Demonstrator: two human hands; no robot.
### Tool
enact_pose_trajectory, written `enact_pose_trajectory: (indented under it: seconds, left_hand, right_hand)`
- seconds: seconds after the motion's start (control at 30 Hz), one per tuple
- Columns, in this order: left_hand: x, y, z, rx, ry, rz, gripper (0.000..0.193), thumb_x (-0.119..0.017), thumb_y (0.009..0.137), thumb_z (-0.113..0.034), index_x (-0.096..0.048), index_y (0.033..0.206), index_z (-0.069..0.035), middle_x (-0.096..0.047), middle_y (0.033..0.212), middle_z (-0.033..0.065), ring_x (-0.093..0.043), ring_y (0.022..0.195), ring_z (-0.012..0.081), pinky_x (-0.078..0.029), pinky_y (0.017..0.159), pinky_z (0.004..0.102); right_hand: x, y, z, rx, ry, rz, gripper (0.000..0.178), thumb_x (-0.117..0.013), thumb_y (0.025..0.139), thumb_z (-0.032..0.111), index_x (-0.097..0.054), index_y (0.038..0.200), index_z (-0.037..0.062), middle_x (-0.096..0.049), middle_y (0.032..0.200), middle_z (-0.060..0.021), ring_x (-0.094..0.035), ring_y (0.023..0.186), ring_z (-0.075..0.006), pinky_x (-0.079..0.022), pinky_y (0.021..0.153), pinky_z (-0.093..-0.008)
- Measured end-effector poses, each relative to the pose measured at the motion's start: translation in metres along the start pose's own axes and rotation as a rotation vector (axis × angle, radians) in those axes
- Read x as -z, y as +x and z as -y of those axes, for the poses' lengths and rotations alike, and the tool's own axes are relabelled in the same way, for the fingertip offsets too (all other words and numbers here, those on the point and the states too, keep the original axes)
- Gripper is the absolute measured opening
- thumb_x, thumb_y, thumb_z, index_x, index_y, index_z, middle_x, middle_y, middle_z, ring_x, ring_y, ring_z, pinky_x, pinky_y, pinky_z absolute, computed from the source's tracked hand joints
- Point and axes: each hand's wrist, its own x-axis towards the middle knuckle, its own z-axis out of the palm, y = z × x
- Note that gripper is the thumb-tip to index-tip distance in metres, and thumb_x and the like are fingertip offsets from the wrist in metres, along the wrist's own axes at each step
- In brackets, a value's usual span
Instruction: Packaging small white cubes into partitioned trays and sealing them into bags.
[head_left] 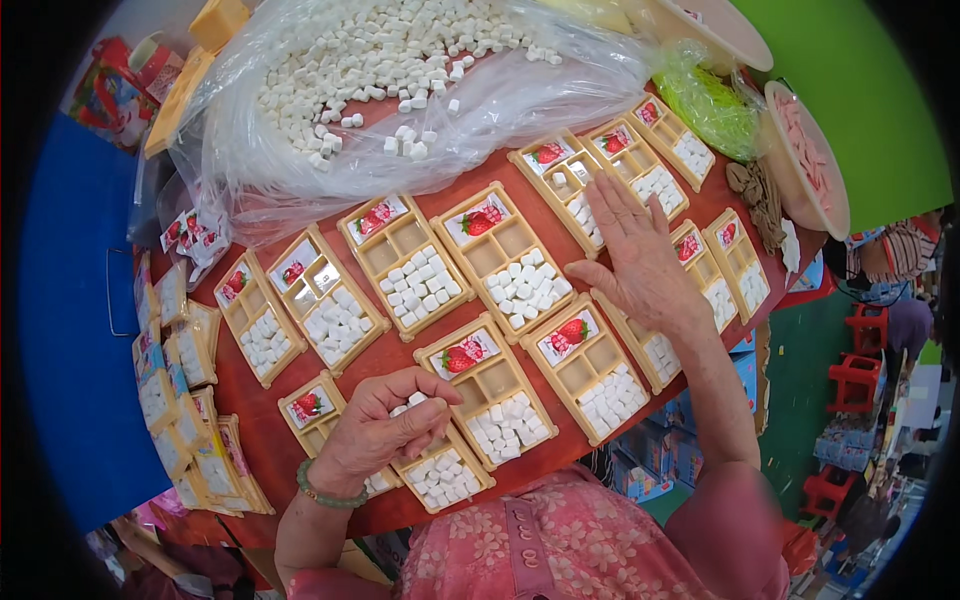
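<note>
My left hand is closed with a few small white marshmallows held in its curled fingers. It hovers over a beige divided tray in the near row and hides part of it. Fingers stretched and thumb apart, my right hand lies over another beige tray in the far row, covering part of its marshmallows; whether it touches them I cannot tell. Single white pieces sit in that tray's small compartments. Several similar trays stand around, each with a strawberry-picture card and a compartment of marshmallows.
Loose marshmallows are heaped on a clear plastic sheet at the back of the red table. Filled trays are stacked at left, near small packets. At right are a green bag, a brown cloth and a bowl of pink strips.
</note>
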Motion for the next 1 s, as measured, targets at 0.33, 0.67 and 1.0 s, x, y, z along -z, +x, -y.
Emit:
enact_pose_trajectory:
  seconds: [0.33, 0.67, 1.0]
  left_hand:
    - [0.001, 0.000, 0.001, -0.008, 0.024, 0.003, 0.027, -0.059, 0.099, -0.020, -0.061, 0.112, 0.004, -0.061, 0.080, 0.0062, -0.046, 0.053, 0.0037, -0.036, 0.048, 0.0173]
    - [0.001, -0.001, -0.001, 0.012, -0.017, 0.012, 0.023, -0.057, 0.100, -0.014, -0.062, 0.115, 0.003, -0.061, 0.077, 0.0029, -0.047, 0.056, 0.0024, -0.037, 0.051, 0.0167]
    - [0.000, 0.000, -0.001, -0.002, 0.043, -0.010, 0.027, -0.058, 0.099, -0.020, -0.061, 0.112, 0.004, -0.061, 0.079, 0.0055, -0.046, 0.052, 0.0034, -0.036, 0.048, 0.0172]
  right_hand:
    - [0.024, 0.013, -0.014, 0.038, 0.101, -0.087, 0.069, -0.051, 0.098, 0.043, -0.027, 0.153, 0.0094, -0.029, 0.158, -0.0137, -0.024, 0.148, -0.0279, -0.013, 0.120, -0.0525]
    - [0.017, 0.077, -0.001, 0.212, 0.238, -0.339, 0.018, -0.070, 0.085, 0.015, -0.070, 0.093, -0.0007, -0.067, 0.088, -0.0143, -0.062, 0.083, -0.0327, -0.046, 0.081, -0.0436]
    - [0.018, 0.094, 0.004, 0.155, 0.259, -0.214, 0.020, -0.067, 0.088, 0.016, -0.069, 0.097, -0.0009, -0.068, 0.083, -0.0168, -0.065, 0.081, -0.0343, -0.049, 0.073, -0.0409]
